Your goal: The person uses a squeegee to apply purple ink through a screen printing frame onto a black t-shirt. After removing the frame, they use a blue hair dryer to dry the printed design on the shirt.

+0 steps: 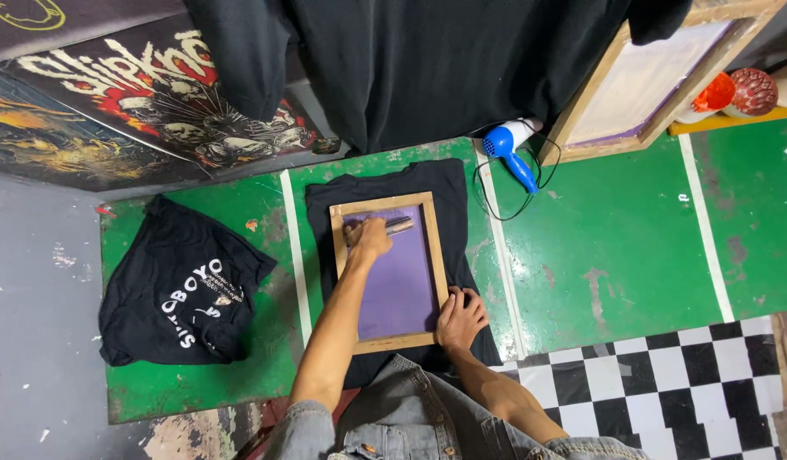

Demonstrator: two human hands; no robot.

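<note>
From the head camera, a wooden-framed printing screen (pixel 392 271) with purple mesh lies flat on a black shirt (pixel 449 183) spread on the green counter (pixel 615 247). The left hand (pixel 369 238) is clenched around a squeegee (pixel 397 226) at the far end of the screen, so the pull looks barely begun, with most of the mesh left. The right hand (pixel 460 319) presses open-palmed on the screen's near right corner. A blue hair dryer (pixel 508 145) lies beyond the screen.
</note>
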